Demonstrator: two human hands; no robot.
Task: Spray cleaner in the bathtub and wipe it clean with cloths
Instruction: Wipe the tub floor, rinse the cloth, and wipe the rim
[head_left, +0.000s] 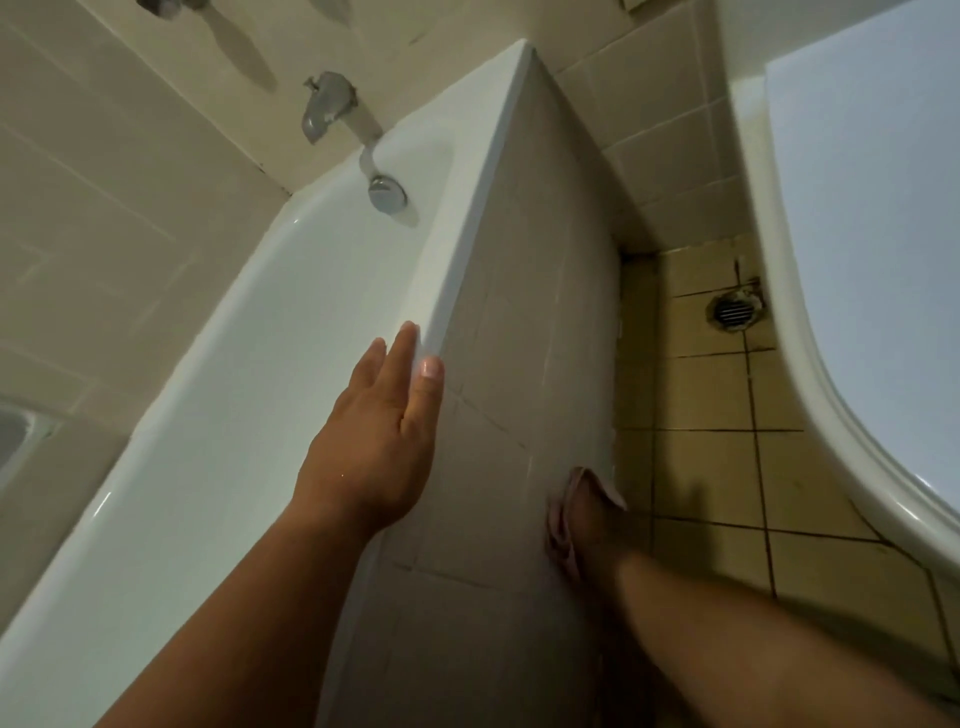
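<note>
White enamel bathtub (260, 338) runs from the lower left of the frame to the upper centre, with beige wall tiles (104, 182) behind it. Its grey tiled side panel (545, 260) drops down the middle of the frame to a yellowish tiled floor (701, 467) at the lower right. A large white fixture with a curved rim (810, 364) fills the right edge. The left hand (374, 447) lies flat on the tub's rim at centre, fingers straight and together, holding nothing. The right hand (592, 519), lower centre right, presses a pink cloth (558, 525) against the side panel near the floor; it is dim there, so I cannot tell whether its fingers curl round the cloth. A metal spout (327, 104) sticks out of the wall at upper centre, a round chrome plate (387, 193) sits on the tub's end wall below it, and a small drain grate (735, 310) is set in the floor.
</note>
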